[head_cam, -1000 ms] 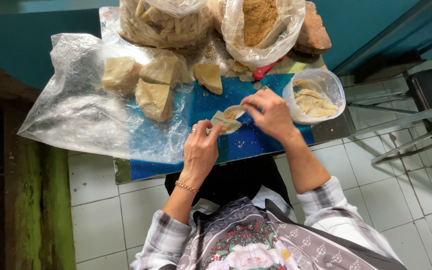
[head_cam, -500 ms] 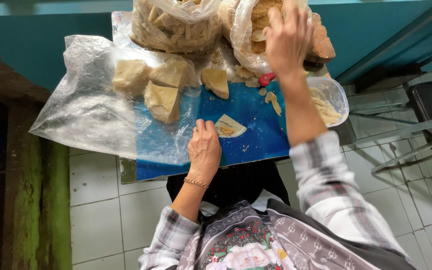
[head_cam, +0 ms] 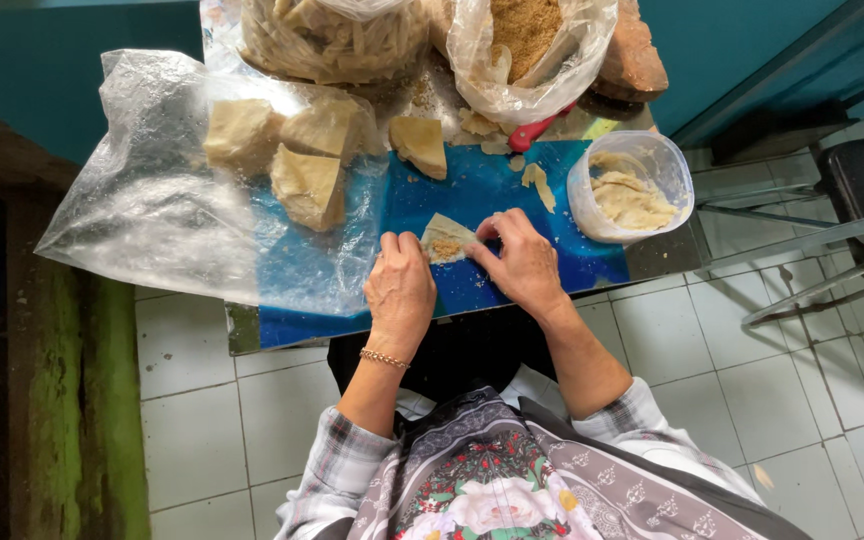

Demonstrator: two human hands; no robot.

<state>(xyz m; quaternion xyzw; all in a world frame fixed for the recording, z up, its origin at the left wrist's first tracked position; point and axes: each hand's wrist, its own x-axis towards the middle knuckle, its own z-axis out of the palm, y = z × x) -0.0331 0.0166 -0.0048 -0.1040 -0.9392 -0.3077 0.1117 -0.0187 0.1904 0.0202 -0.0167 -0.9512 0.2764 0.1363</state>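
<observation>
Both hands back on dough piece (head_cam: 446,240) on blue board (head_cam: 512,200): left hand (head_cam: 399,290) pinning edge, right hand (head_cam: 525,262) returned from crumb bag (head_cam: 527,45), fingertips pinching. Brown filling now sits on dough; folding underway, I judge.

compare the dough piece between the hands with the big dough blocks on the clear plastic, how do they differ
The dough piece is thin, flat and roughly triangular, with brown filling on it; the dough blocks are thick, chunky and bare. The piece lies on the blue board, touched by the left hand and right hand; the blocks rest on the plastic sheet, untouched. Both are the same pale beige.
</observation>
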